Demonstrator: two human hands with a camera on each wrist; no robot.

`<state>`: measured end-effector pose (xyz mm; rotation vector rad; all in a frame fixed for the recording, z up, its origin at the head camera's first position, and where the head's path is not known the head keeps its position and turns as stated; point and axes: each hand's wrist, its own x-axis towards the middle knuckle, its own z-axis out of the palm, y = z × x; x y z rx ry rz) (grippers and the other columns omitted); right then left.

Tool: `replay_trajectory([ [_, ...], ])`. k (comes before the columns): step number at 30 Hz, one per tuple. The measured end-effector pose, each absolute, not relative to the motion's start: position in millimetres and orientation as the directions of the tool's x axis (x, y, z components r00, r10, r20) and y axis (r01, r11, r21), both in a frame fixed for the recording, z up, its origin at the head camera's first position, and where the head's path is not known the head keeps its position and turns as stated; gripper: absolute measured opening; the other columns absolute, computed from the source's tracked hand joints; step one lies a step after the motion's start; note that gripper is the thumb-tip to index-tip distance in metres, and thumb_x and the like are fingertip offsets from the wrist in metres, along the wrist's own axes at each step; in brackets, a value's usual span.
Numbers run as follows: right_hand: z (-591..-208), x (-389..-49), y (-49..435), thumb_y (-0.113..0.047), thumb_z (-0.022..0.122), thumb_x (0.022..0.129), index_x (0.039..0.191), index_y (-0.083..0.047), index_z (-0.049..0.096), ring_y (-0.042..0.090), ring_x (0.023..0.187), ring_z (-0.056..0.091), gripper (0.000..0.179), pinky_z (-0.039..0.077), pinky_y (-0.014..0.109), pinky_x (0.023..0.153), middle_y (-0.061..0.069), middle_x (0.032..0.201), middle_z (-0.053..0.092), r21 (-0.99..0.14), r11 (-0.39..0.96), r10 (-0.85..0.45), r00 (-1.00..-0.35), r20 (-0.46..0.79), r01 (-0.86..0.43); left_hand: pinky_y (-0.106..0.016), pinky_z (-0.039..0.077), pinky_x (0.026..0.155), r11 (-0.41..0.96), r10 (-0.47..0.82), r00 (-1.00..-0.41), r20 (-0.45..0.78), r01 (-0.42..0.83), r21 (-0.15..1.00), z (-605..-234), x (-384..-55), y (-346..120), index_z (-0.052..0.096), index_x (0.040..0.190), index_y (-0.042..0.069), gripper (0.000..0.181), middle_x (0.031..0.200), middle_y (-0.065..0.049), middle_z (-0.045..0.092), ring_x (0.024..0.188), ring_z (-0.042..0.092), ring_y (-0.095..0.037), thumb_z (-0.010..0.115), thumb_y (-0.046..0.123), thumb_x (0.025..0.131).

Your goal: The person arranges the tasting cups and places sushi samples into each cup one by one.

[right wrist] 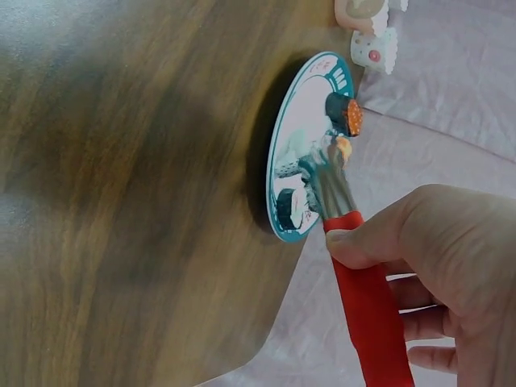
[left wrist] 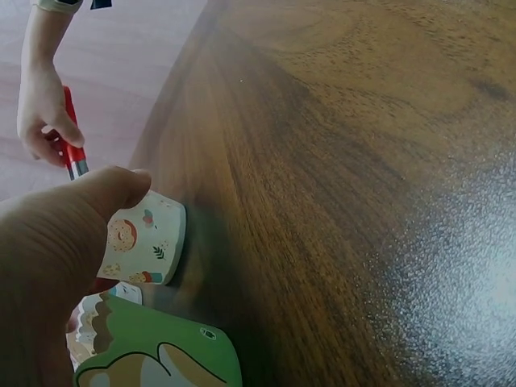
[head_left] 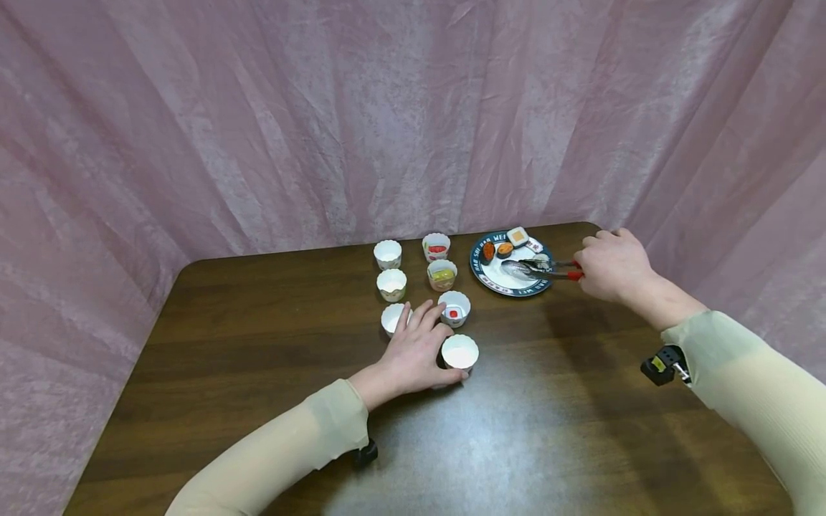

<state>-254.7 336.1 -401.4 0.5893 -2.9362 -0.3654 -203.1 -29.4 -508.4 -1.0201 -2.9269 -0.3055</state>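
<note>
My right hand (head_left: 614,265) holds red-handled metal tongs (right wrist: 355,282). The tong tips reach down among toy sushi pieces on a round plate (head_left: 510,290) with a teal rim; whether they pinch a piece, I cannot tell. My left hand (head_left: 416,358) grips a white baking cup (head_left: 460,351), thumb at its near side and fingers at its far side. Printed pictures cover that cup's outer wall in the left wrist view. A green cup (left wrist: 173,343) stands close under the same hand. Just beyond is a cup (head_left: 454,309) with a small red piece inside.
Farther back stand cups holding a yellow piece (head_left: 442,275) and a red piece (head_left: 437,249). To their left is a row of white cups (head_left: 391,284). On the plate lie an orange-topped sushi (head_left: 487,251) and a square piece (head_left: 518,236). A pink curtain (head_left: 323,122) hangs behind the wooden table.
</note>
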Motion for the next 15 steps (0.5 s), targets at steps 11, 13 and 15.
replay_trajectory([
  [11,-398.4,-249.8,335.7,-0.010,0.075,0.070,0.078,-0.011,0.072,0.035,0.084,0.056,0.008,0.042,0.053,0.079,0.007,0.077,0.057,0.309,0.853,-0.478,-0.867,0.142,-0.420,-0.061,0.008,0.121,0.760,0.612,-0.783,0.113,0.622,0.191,-510.4,-204.3,-28.2,0.067,0.116,0.023,0.065,0.161,-0.009,0.036,0.152,0.022,-0.033,0.073,0.074,0.076],
  [13,-396.2,-246.8,335.3,-0.009,0.076,0.071,0.080,-0.010,0.072,0.035,0.084,0.057,0.010,0.043,0.054,0.081,0.007,0.077,0.057,0.315,0.847,-0.492,-0.856,0.158,-0.429,-0.062,0.008,0.121,0.758,0.613,-0.782,0.115,0.623,0.195,-509.5,-203.6,-27.9,0.067,0.116,0.023,0.065,0.161,-0.009,0.036,0.151,0.022,-0.034,0.074,0.074,0.076],
  [15,-392.1,-243.4,334.6,-0.009,0.077,0.071,0.081,-0.009,0.073,0.036,0.085,0.057,0.011,0.043,0.055,0.083,0.007,0.078,0.058,0.322,0.840,-0.504,-0.847,0.170,-0.436,-0.062,0.009,0.121,0.757,0.613,-0.782,0.114,0.622,0.197,-508.0,-203.4,-28.1,0.067,0.116,0.023,0.066,0.161,-0.009,0.035,0.151,0.023,-0.034,0.073,0.075,0.076],
])
